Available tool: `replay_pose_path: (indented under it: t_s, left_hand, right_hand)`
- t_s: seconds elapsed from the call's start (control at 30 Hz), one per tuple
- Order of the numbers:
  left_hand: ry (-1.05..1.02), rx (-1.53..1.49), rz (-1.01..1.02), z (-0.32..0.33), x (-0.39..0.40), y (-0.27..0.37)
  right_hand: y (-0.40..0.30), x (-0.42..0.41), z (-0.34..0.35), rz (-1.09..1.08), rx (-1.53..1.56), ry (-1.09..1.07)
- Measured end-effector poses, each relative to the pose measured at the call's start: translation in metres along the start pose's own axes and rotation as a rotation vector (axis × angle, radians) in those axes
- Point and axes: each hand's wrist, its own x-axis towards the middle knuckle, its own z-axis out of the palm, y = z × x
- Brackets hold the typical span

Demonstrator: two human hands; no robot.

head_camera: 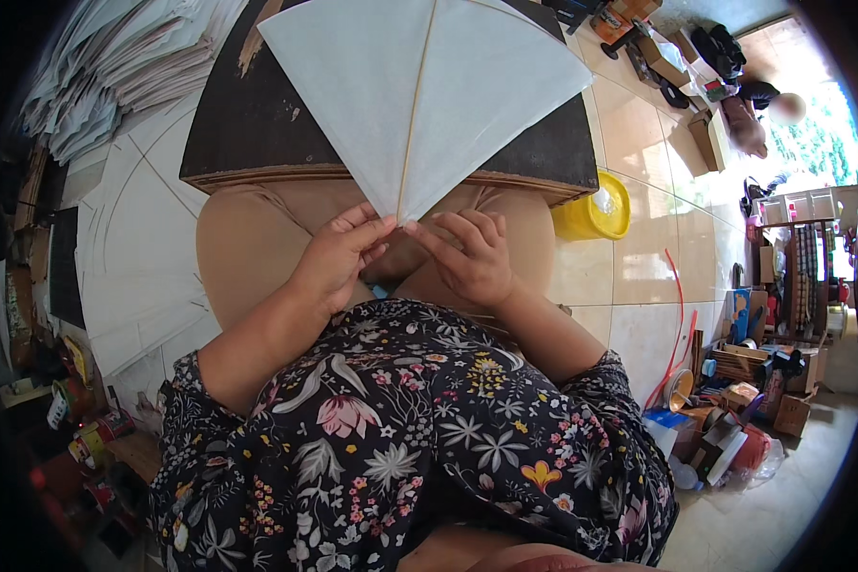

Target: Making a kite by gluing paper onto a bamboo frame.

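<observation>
A white paper kite (357, 93) with a thin bamboo spine (418, 93) lies over a dark wooden board (257, 143), its pointed end reaching past the board's near edge above the lap. My left hand (343, 250) pinches that tip between thumb and fingers, at the left of the spine's end. My right hand (472, 254) touches the tip from the right with its index finger, the other fingers loosely curled; whether it grips the paper cannot be told. The kite's far end runs out of the picture.
Stacked kite papers (157, 57) lie at the upper left, with more kites (143, 250) on the floor below them. A yellow bucket (611, 207) stands right of the board. Red strips (676, 307), boxes and bags lie farther right. Another person (758, 107) is at the upper right.
</observation>
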Motion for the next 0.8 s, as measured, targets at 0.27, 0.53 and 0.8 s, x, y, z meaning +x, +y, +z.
replay_pose_path:
  t_s: [0.27, 0.53, 0.8]
  left_hand:
    - [-0.054, 0.085, 0.070, -0.002, 0.008, -0.001]
    - [-0.166, 0.418, 0.404, 0.021, 0.013, 0.009]
    - [-0.084, 0.471, 0.514, 0.029, 0.054, 0.048]
  right_hand:
    - [-0.001, 0.006, 0.001, -0.005, -0.012, 0.094]
    - [0.029, 0.070, -0.043, -0.226, -0.295, 0.059]
    - [0.046, 0.116, -0.164, 0.093, 0.216, 0.619]
